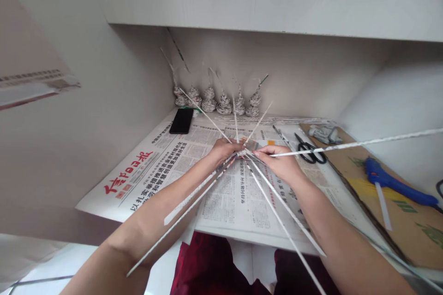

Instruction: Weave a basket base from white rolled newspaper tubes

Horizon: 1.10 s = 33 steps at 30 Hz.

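Several thin rolled paper sticks spread out like spokes from a small woven centre above the newspaper. My left hand is closed on the left side of that centre, its fingers pinching the crossing sticks. Just right of it, my right hand pinches one long paper stick that runs off to the right edge of the view. Both hands nearly touch at the centre. The fingers partly cover the weave, so its exact pattern is hidden.
Newspaper covers the table. Several gourd-shaped woven paper pieces stand along the back wall. A black phone lies at left. To the right are black scissors and a blue glue gun on cardboard. A shelf overhangs.
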Each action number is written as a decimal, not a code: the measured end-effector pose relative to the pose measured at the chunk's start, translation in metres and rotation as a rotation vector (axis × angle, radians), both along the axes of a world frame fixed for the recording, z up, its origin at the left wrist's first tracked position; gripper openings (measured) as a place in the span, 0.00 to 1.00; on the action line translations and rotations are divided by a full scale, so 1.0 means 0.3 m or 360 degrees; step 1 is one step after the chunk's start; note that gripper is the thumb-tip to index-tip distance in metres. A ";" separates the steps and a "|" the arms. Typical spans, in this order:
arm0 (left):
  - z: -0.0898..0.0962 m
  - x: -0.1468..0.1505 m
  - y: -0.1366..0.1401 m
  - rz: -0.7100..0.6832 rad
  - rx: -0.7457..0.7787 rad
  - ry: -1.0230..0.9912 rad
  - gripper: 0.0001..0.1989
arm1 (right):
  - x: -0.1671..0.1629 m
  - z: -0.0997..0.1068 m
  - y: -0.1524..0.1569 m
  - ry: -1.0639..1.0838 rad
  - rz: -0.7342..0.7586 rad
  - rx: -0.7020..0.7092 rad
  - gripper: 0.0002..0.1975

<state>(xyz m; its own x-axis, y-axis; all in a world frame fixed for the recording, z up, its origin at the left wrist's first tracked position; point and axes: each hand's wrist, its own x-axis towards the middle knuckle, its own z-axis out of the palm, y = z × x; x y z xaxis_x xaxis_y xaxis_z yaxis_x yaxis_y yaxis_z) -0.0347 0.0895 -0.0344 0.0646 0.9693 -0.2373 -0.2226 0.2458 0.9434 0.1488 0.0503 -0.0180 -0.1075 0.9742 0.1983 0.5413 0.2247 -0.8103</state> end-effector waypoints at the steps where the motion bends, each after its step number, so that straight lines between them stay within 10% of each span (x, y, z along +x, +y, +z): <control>1: -0.001 -0.001 0.003 0.0030 -0.0009 -0.0021 0.09 | -0.001 -0.001 0.001 -0.0002 0.0018 0.0004 0.10; 15: 0.034 0.012 -0.011 0.0119 0.0028 -0.0245 0.08 | 0.016 -0.016 0.005 -0.0116 -0.0256 -0.0127 0.13; 26: 0.045 0.022 -0.013 0.0182 0.0090 -0.0412 0.10 | -0.028 0.024 -0.014 0.0573 -0.0190 -0.0986 0.34; 33: 0.034 0.021 -0.005 0.0226 0.0160 -0.0418 0.10 | -0.054 0.039 -0.037 0.0662 -0.0095 -0.1114 0.36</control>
